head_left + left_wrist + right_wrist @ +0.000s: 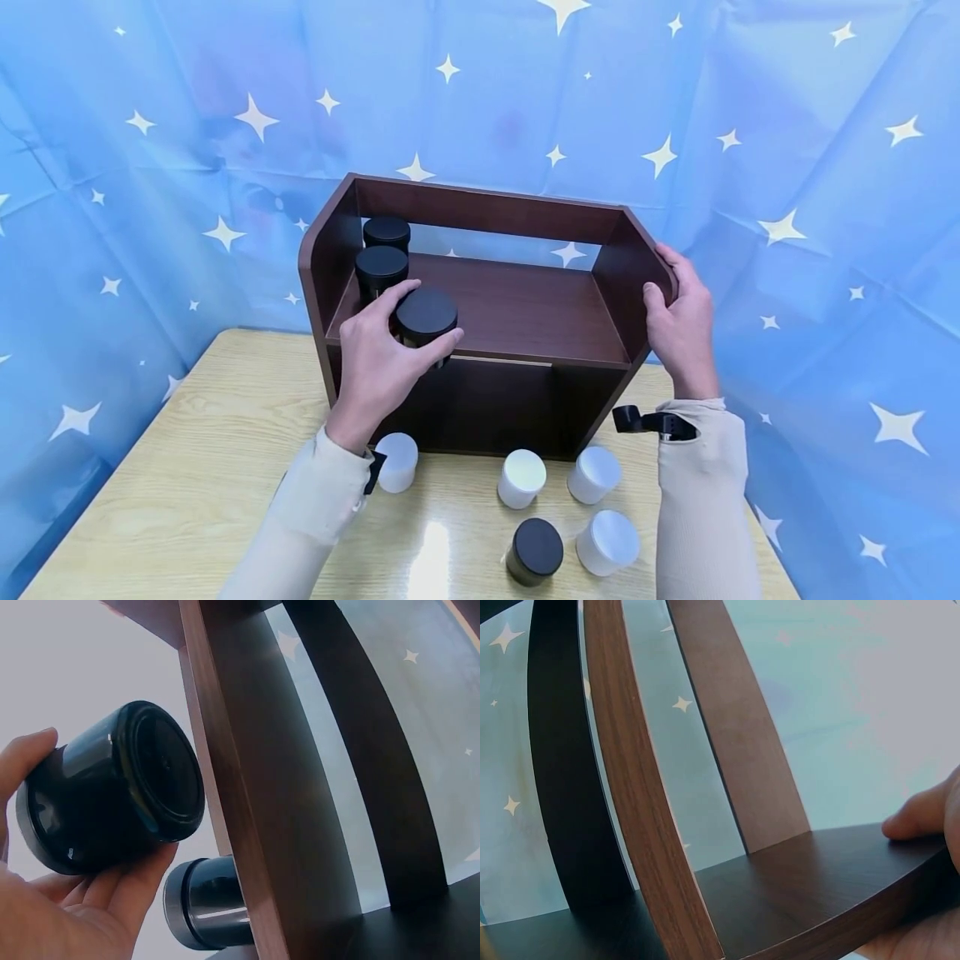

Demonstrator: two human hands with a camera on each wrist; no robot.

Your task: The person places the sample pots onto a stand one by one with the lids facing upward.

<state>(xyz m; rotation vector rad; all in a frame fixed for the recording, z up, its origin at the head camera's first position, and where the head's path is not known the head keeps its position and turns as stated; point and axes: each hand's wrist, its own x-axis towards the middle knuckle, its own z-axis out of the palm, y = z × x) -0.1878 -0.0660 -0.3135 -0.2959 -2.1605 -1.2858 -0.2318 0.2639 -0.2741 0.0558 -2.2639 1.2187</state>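
My left hand (382, 358) grips a black lidded jar (426, 313) between thumb and fingers, in front of the upper shelf's left part. In the left wrist view that jar (112, 787) tilts, its base facing the wooden shelf unit. Two more black jars stand on the shelf board by the left side panel: a nearer one (382, 271) and one behind it (387, 232). With my right hand (682, 321) I hold the front edge of the right side panel of the dark brown shelf unit (517, 308). The right wrist view shows the thumb (922, 814) on the panel.
On the light wooden table (202, 433), before the unit, stand several white lidded jars, one (397, 461) by my left wrist and another (522, 477) in the middle. A black jar (535, 551) stands nearer the front. A blue star-patterned curtain (510, 100) hangs behind.
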